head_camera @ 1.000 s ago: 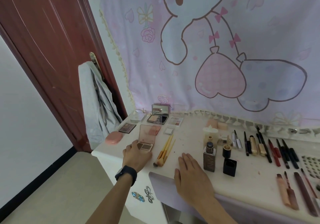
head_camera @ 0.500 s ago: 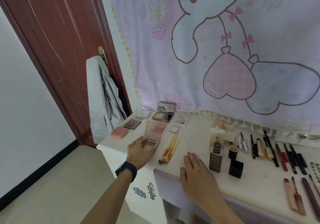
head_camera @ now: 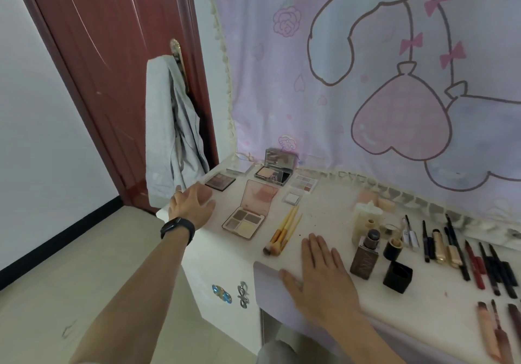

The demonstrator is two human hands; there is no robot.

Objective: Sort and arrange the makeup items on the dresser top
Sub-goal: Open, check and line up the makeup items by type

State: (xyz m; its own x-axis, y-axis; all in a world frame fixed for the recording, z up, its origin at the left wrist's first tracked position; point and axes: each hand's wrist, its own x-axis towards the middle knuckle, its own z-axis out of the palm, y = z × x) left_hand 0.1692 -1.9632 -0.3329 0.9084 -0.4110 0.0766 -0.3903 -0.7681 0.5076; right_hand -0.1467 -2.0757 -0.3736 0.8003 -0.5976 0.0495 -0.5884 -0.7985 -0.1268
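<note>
Left hand (head_camera: 191,204) hovers at the surface's (head_camera: 332,208) left corner, centre-left of the frame, grip released though blurred, just beside the dark palette (head_camera: 220,181). Right hand (head_camera: 324,268) lies flat, holding nothing. Better to lift that palette by its edges and square it with the open palette (head_camera: 248,211)

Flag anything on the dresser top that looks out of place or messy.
The brown foundation bottle stands uncapped; a black square cap sits open-side-up beside it. Dark specks dot the dresser top near the yellow-handled brushes.
</note>
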